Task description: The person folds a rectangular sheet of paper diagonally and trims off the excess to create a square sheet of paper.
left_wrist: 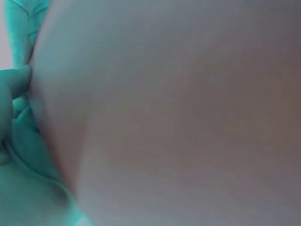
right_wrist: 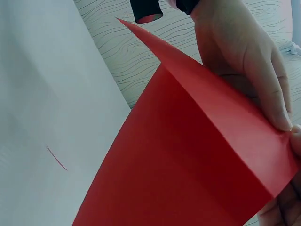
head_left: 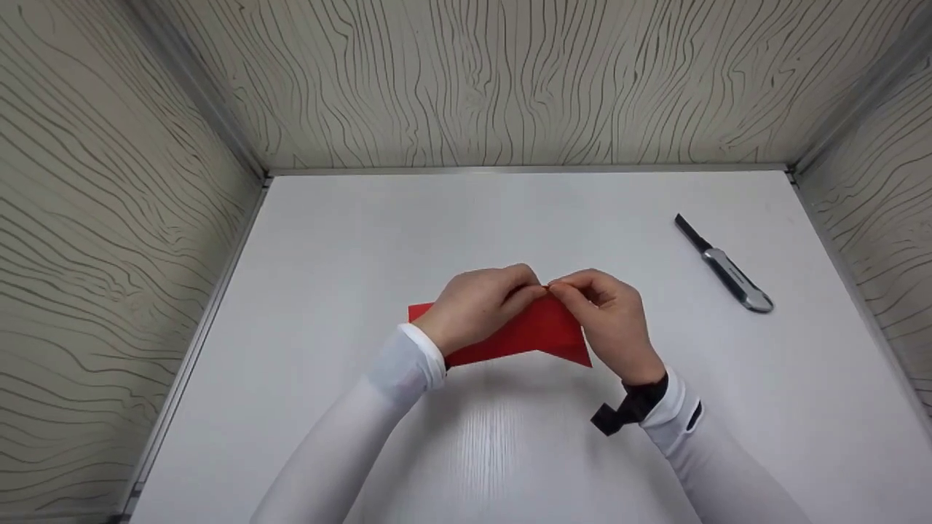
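A folded sheet of red paper (head_left: 535,331) is held up off the white table between both hands. My left hand (head_left: 480,302) lies across its left part and pinches the top edge between thumb and fingers. Close beside it, my right hand (head_left: 611,313) pinches the same edge, the fingertips of both hands almost touching. From the right wrist view, a long crease divides the red paper (right_wrist: 164,160), with one panel angled along the left hand (right_wrist: 249,61). A blurred, colour-tinted surface fills most of the left wrist view; tinted fingers (left_wrist: 19,80) show at its left edge.
A utility knife (head_left: 728,273) with a grey and black handle lies on the right side of the white table (head_left: 349,240), its dark blade end pointing to the back left. Wood-patterned panels (head_left: 473,87) stand around the back and sides. A thin red line (right_wrist: 57,158) shows on the pale surface.
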The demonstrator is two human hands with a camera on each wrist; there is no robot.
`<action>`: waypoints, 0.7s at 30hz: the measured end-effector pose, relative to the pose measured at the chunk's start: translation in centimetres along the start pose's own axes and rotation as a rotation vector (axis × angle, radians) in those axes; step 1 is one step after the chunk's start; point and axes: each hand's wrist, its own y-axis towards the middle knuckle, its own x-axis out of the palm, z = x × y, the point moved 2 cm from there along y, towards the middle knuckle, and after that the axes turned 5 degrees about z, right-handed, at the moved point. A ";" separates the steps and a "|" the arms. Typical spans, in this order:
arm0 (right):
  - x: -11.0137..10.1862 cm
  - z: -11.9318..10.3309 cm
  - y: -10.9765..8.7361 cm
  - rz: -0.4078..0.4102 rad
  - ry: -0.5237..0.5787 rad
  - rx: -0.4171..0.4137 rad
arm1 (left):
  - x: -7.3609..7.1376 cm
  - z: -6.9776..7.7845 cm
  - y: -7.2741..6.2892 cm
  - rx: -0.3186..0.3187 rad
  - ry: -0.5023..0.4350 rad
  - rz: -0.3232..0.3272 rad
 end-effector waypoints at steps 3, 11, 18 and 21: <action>0.1 -0.4 -0.1 0.014 -0.019 0.013 | -0.1 -0.2 -0.2 -0.003 0.000 -0.017; 0.5 -2.7 -0.5 -0.024 -0.019 0.030 | -0.2 -0.3 -0.5 0.045 0.048 0.004; 0.5 -2.5 -0.3 -0.044 -0.033 0.019 | 0.1 -0.3 -0.6 0.056 0.061 -0.007; 0.2 -1.5 -0.3 -0.030 -0.043 0.032 | 0.1 -0.5 -0.5 0.022 0.042 -0.029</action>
